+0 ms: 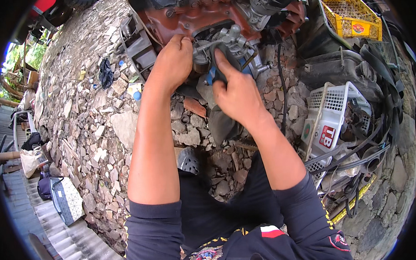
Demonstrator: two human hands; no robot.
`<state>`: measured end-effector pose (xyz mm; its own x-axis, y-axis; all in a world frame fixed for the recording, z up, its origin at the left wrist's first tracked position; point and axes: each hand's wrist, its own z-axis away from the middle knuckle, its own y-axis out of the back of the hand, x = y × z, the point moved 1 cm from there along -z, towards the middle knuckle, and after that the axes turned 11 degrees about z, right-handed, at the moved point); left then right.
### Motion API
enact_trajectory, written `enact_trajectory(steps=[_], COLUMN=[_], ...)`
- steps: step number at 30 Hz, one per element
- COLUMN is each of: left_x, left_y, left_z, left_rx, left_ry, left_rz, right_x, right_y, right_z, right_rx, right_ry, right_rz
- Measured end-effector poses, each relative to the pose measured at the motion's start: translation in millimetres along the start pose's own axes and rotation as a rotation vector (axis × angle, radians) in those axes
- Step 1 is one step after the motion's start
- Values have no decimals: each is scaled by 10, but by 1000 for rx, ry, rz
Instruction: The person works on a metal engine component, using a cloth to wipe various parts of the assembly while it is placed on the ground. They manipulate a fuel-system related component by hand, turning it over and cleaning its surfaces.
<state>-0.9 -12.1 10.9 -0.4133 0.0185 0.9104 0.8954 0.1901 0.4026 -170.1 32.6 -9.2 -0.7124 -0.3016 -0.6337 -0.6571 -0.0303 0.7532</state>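
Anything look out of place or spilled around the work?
Some litter: a crumpled black plastic bag and a small blue cap-like piece lie on the stony ground, left of the left hand. They look like stray rubbish. I see no clear spill.

I can't see the fingertips of the left hand (174,62), which curl away from me beside the silver metal engine fitting (232,35), so what they grip is unclear. The right hand (239,94) hides most of its own fingers and part of the grey cloth (224,125). My view loses the top of the red-brown engine block (186,21) at the upper edge, along with most of a black tyre (80,0). The trouser leg covers part of the grey clog (189,161), and the smallest litter scraps are too tiny for me to name
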Motion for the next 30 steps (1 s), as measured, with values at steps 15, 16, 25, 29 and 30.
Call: enact_trajectory(steps=[15,16,25,29,30], left_x=[-146,-143,-354,-59,8], left_y=[22,13,-2,30,34], left_z=[0,-2,-113,7,59], left_rx=[-19,-7,14,2,-8], left_ry=[19,-4,-36,38,47], left_rz=[23,26,116,82,81], right_x=[-52,28,306,84,35], right_y=[334,337,901,1151,1251], right_z=[-114,-81,-66,-182,-138], right_rx=[-209,-194,216,534,509], right_ry=[189,221,230,256,274], right_rz=[144,95,34,-187,-206])
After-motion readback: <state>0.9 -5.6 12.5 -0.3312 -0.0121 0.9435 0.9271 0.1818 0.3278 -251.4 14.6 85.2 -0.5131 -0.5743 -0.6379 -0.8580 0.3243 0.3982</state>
